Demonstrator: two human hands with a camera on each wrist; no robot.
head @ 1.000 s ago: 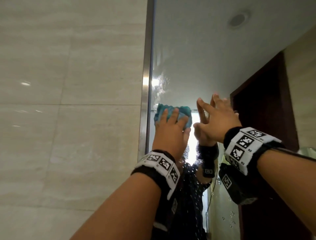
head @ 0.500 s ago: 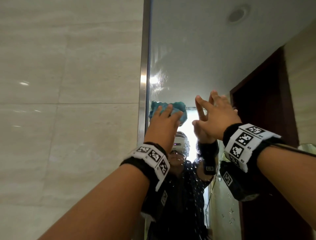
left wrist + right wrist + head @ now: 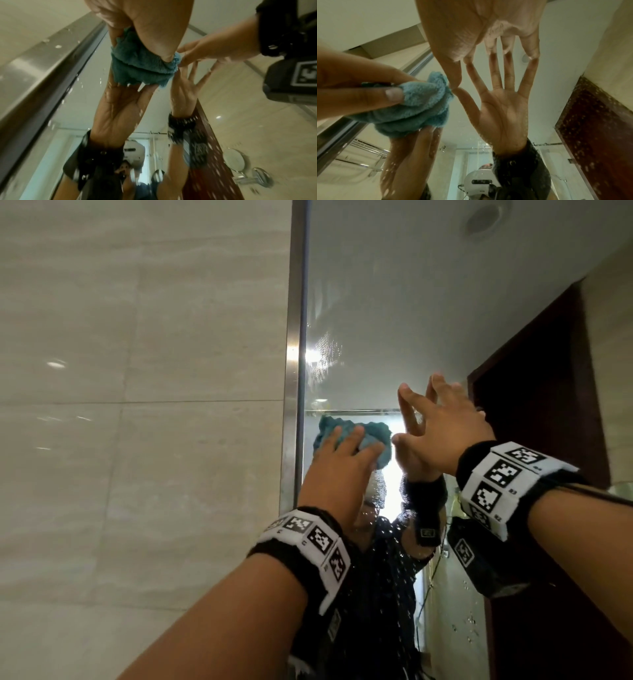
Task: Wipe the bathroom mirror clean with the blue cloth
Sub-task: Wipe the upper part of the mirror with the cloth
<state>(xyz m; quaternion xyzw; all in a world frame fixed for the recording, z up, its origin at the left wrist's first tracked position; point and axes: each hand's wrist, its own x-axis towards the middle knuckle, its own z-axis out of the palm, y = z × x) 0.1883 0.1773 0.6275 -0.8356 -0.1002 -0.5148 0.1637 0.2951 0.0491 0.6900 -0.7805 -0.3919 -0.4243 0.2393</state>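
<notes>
My left hand (image 3: 337, 467) pressed the bunched, fluffy blue cloth (image 3: 346, 436) against the large wall mirror (image 3: 394, 302), just beside the brushed-metal frame strip (image 3: 294, 354) on the glass's left edge. Fingers curled over the wad, thumb under it, so the cloth was gripped and flattened to the glass at once; seemed the right hold for scrubbing without it slipping.

My right hand (image 3: 442, 436) sat beside the cloth, farther from the frame strip. Fingers straight and spread, only the fingertips (image 3: 533, 56) meeting the glass, holding nothing. I judged it a brace for reaching up.

Water droplets (image 3: 80, 83) speckled the glass between cloth and frame strip, and more lay lower down. A smeared bright patch (image 3: 322, 354) sat above the cloth by the frame strip. Wiping looked well short of finished.

Pale stone-look wall tiles (image 3: 137, 405) ran on the far side of the frame strip.
</notes>
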